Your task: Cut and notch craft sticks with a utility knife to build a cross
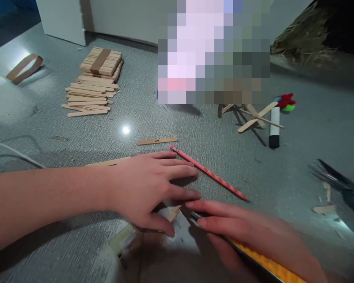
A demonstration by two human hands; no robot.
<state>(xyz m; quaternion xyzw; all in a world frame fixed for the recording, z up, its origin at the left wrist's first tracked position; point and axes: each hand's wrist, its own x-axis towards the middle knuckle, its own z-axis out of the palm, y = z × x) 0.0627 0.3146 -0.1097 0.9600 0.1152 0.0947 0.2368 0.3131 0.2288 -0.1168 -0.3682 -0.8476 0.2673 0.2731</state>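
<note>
Stick piece (pixel 173 214) between left hand (pixel 144 188) thumb and spread fingers; right hand (pixel 253 234) grips cutter (pixel 271 269).

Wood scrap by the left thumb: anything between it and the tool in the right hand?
Nothing visible. The wood scrap lies at the thumb tip of the left hand; the yellow-handled tool in the right hand points at it across a bare gap. The red pencil lies farther off, beyond the fingers.

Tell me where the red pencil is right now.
In the head view, the red pencil lies on the grey floor near the middle, just past the fingertips of the left hand and below a loose craft stick.
</note>
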